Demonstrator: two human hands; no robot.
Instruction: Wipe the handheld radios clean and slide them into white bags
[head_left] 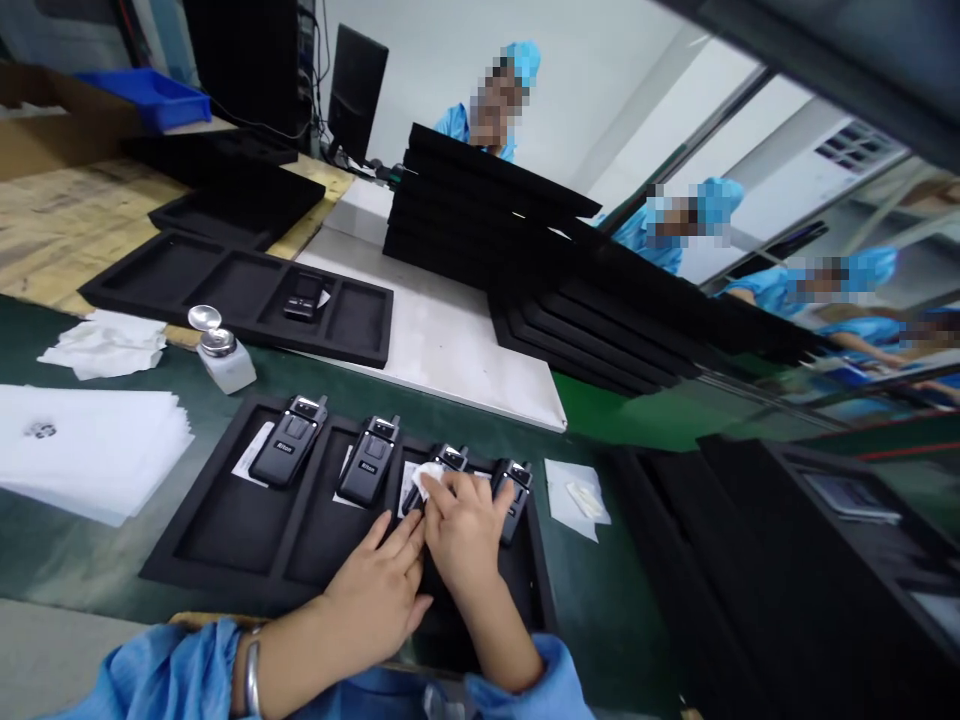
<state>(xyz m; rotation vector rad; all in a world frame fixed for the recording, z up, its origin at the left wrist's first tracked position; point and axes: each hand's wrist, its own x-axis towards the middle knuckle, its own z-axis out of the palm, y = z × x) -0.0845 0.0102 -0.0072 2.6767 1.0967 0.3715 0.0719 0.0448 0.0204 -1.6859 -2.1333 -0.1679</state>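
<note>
Handset under the hands: a black handset (pixel 452 458), third from the left in the row, lying in the foam tray (pixel 294 520); a glossy dark window crosses its top end, a stubby antenna rises at the corner, and the hands hide most of its lower face.
White slip: a printed piece of paper (pixel 407 485) shows along its left side.
Neighbours: two handsets to the left, the second handset (pixel 365 470) and the first handset (pixel 285 450), have "Riton" in pale letters; the fourth handset (pixel 517 500) is partly behind the fingers.
Right hand: the person's right hand (pixel 466 525) has its fingers bent over a white wipe (pixel 427 480), holding it against the handset; its thumb cannot be made out.
Left hand: the person's left hand (pixel 379 595) has fingers extended at the handset's lower end, thumb apart; whether it grips cannot be told.
Tray edges: low raised walls and dividers; both wrists cross the near edge.
Left side: a paper stack (pixel 90 450) lies just beside the tray, leaving a narrow gap.
Far side: a bottle (pixel 229 368) with its lid raised stands near the far left corner.
Right side: a strip of green work surface (pixel 600 620) separates the tray from black stacked trays (pixel 697 560); a white sheet (pixel 559 500) lies on that strip.
</note>
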